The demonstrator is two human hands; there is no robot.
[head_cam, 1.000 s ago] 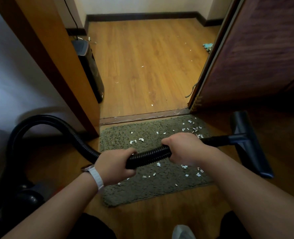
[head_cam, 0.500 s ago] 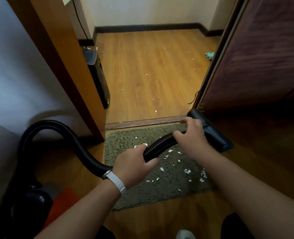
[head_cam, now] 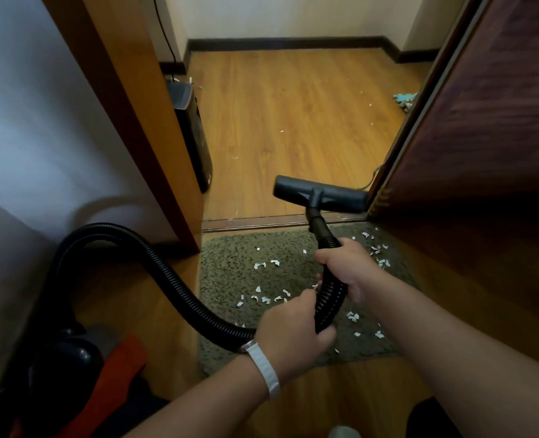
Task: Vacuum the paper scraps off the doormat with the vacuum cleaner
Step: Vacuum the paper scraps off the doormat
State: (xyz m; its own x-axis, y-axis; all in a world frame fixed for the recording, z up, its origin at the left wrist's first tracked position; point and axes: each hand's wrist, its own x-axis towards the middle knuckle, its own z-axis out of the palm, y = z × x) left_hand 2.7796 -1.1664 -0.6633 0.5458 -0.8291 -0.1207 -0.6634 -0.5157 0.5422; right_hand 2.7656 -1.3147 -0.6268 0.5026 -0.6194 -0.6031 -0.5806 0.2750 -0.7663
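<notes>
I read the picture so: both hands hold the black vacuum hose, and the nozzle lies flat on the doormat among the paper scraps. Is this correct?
Not quite. The left hand and right hand do hold the vacuum hose, but the nozzle is not on the doormat among the paper scraps: the head view shows it past the mat's far edge, over the threshold.

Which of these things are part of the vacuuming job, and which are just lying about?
For the job: doormat, paper scraps, hose, nozzle, vacuum body, left hand and right hand, both gripping the hose.

Just lying about: black appliance by the doorframe, teal thing on the far floor, door, stray scraps on the wooden floor.
</notes>
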